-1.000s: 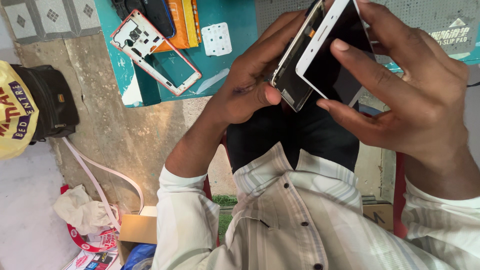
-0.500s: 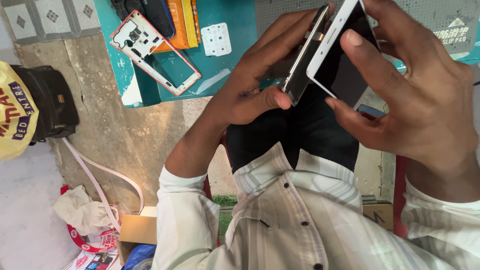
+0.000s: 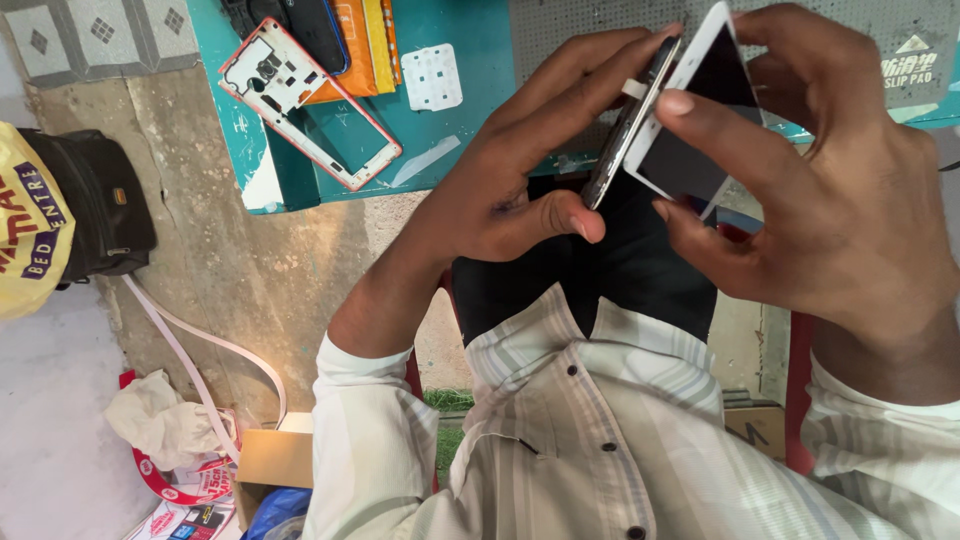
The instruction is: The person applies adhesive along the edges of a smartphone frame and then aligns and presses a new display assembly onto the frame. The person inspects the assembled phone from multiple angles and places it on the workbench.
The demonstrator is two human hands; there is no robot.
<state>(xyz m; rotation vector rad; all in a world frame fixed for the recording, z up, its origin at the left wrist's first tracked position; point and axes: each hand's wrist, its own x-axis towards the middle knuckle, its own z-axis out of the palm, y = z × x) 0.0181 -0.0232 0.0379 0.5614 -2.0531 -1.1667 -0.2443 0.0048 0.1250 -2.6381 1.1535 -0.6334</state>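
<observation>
My left hand (image 3: 520,170) grips a dark phone body (image 3: 628,125) edge-on, thumb at its lower end and fingers along its back. My right hand (image 3: 820,190) holds a white-framed phone screen (image 3: 690,120) right beside it, the index finger across the glass. The screen is tilted away from the body, and the two parts stay close along one edge. Both are held up over my lap, in front of the teal work table (image 3: 470,130).
On the table lie a red-edged phone frame (image 3: 305,105), a white perforated sheet (image 3: 432,76), orange packets (image 3: 360,45) and a grey perforated mat (image 3: 580,25). On the floor at left are a black bag (image 3: 90,205), a yellow bag (image 3: 30,225), a white cable (image 3: 195,335), crumpled paper and a cardboard box (image 3: 275,455).
The screen has swung further away from the phone body, and both parts have turned more edge-on toward me. My hands stay in nearly the same place.
</observation>
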